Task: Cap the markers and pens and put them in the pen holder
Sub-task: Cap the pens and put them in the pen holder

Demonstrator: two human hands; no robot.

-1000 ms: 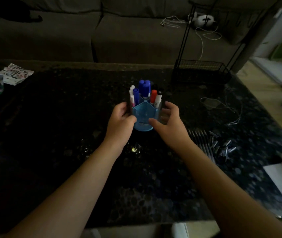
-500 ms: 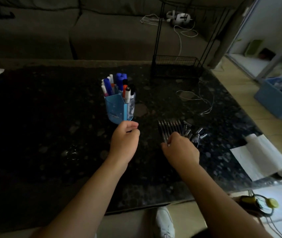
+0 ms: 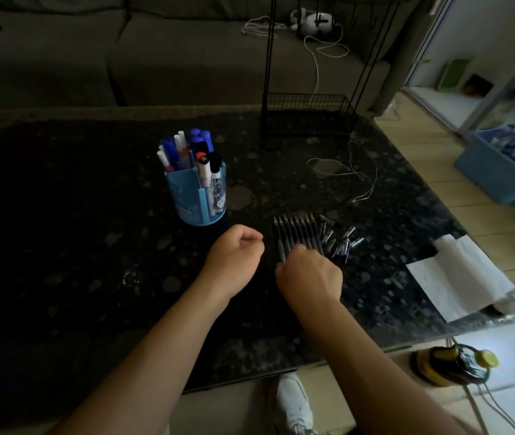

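A blue pen holder [image 3: 187, 196] stands on the dark table, filled with capped markers [image 3: 201, 152] in blue, white, orange and black. To its right lies a row of several dark uncapped pens [image 3: 298, 232], tips pointing away from me, with a loose heap of pen caps [image 3: 341, 241] beside them. My right hand [image 3: 309, 274] lies over the near ends of the pens, and its fingers pinch the leftmost pen [image 3: 281, 251], which sits drawn back from the row. My left hand [image 3: 234, 255] hovers just in front of the holder, loosely curled and holding nothing.
A black wire rack [image 3: 308, 116] stands at the table's far side, with a thin white cable [image 3: 353, 174] lying right of it. White paper sheets [image 3: 457, 277] sit at the table's right corner. A sofa runs behind the table. My white shoe [image 3: 294, 403] shows below the table's near edge.
Both hands have let go of the pen holder. My right hand moved right onto the row of pens and took hold of one. My left hand drew back, curled.
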